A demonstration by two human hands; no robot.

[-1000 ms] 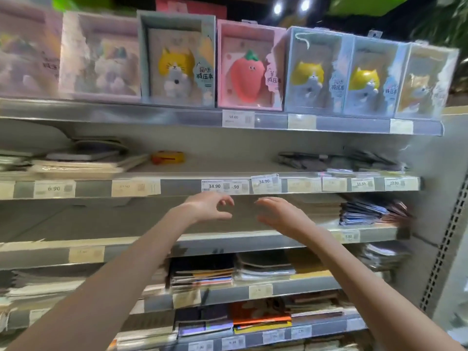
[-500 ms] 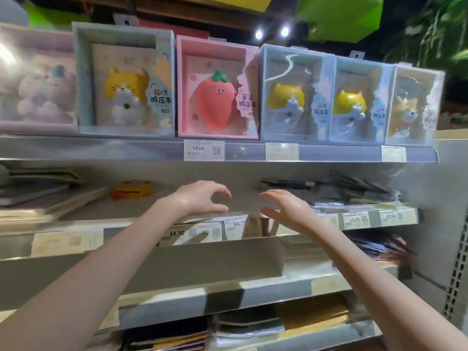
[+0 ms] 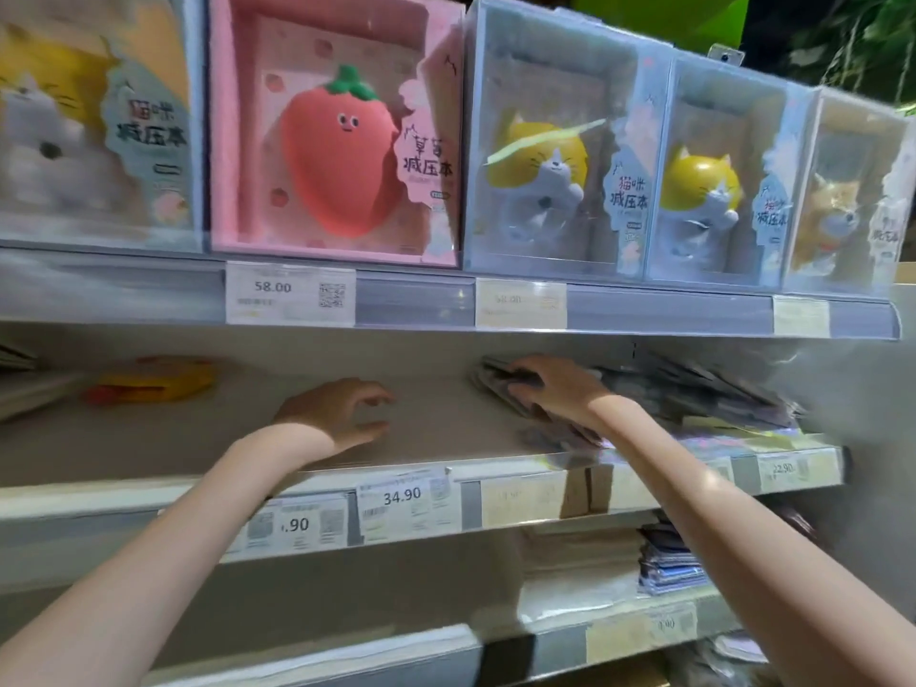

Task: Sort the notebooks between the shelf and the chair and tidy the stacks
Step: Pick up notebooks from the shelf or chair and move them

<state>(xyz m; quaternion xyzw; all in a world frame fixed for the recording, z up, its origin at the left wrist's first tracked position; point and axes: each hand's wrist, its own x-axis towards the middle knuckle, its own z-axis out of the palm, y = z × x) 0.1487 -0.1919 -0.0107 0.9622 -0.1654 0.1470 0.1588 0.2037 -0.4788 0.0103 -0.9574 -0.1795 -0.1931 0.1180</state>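
Observation:
A messy pile of dark plastic-wrapped notebooks lies on the right part of the second shelf. My right hand rests on the pile's left end, fingers curled over the top notebooks. My left hand hovers over the bare middle of that shelf, fingers apart and holding nothing. A yellow and red item lies further left on the same shelf. More notebook stacks sit on the shelf below, at the right.
The top shelf holds boxed squishy-toy notebooks: a pink strawberry box and several cat boxes. Price tags line the shelf edges. Light notebooks lie at the far left of the second shelf.
Both hands moved forward from in front of the shelf edge onto the second shelf. The right hand came down on the notebook pile. The view moved closer and upward.

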